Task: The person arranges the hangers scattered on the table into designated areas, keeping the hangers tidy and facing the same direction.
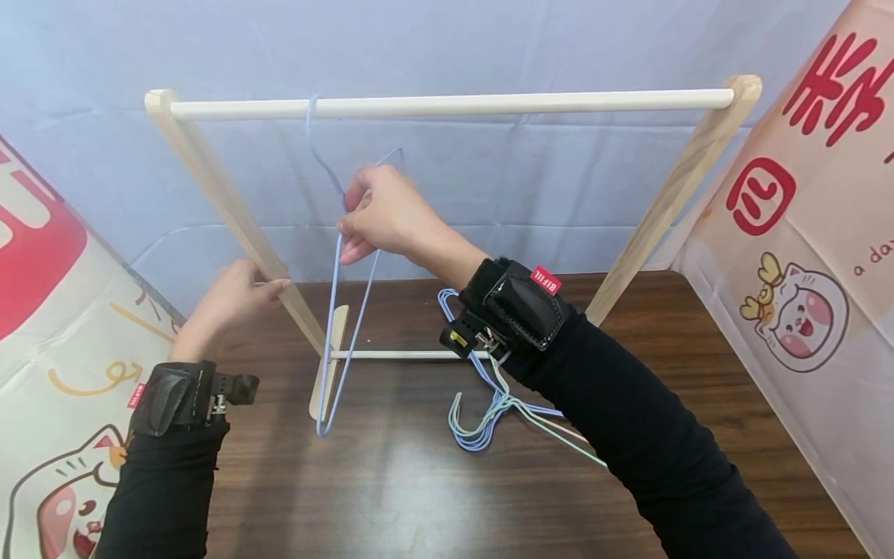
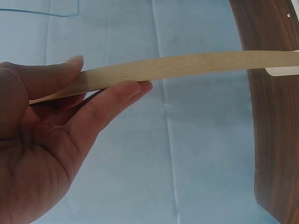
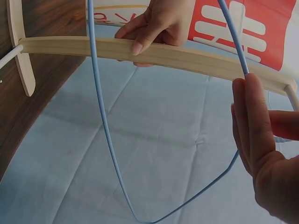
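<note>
Black cloth sleeve (image 1: pixel 615 404) nearest; your right hand (image 1: pixel 393 213) pinches a thin blue hanger (image 1: pixel 333 299), curved hook (image 1: pixel 308 123) over round pale rod (image 1: pixel 489 105); your left hand (image 1: pixel 230 307) pinches the flat wooden upright (image 1: pixel 219 194) above wood-grained worktop (image 1: pixel 391 497).

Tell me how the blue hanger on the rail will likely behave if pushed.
The hanger looks light, its frame being thin. It is probably stiff, since it holds an open loop. Hooked over a round rail, it may swing or slide.

Head view looks forward and down at the rack (image 1: pixel 454 105); wrist views, way closer, both catch its left post (image 2: pixel 196 64).
</note>
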Motion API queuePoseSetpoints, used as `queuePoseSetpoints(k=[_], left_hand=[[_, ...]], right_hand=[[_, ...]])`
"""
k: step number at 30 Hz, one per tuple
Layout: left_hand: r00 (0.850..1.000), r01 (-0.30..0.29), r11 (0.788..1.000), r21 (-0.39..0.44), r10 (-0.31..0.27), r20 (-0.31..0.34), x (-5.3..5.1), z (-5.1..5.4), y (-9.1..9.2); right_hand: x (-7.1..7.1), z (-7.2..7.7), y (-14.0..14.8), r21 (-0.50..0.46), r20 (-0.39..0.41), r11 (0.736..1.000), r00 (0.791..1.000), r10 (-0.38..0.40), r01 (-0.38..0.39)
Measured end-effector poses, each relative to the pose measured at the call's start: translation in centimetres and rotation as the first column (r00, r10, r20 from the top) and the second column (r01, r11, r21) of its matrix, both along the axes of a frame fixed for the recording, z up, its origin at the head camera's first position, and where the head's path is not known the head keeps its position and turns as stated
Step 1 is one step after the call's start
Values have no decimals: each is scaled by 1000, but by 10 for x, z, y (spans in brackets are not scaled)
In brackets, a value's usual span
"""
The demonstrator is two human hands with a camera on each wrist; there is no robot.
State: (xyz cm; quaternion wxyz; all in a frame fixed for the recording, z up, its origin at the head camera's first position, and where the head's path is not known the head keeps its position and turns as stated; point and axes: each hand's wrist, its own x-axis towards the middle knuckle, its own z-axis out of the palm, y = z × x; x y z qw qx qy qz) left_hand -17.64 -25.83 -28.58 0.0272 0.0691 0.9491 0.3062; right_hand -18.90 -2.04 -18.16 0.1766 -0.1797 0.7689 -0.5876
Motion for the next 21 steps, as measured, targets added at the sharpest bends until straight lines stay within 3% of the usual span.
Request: queuePoseSetpoints(k=[15, 21], left_hand=[[1000, 8, 1000, -11, -8, -25, 0, 0, 0], [1000, 5, 1000, -11, -6, -22, 0, 0, 0]], right_hand=[[2, -3, 11, 58, -58, 998, 998, -27, 31], [1, -9, 21, 165, -147, 986, 989, -12, 36]])
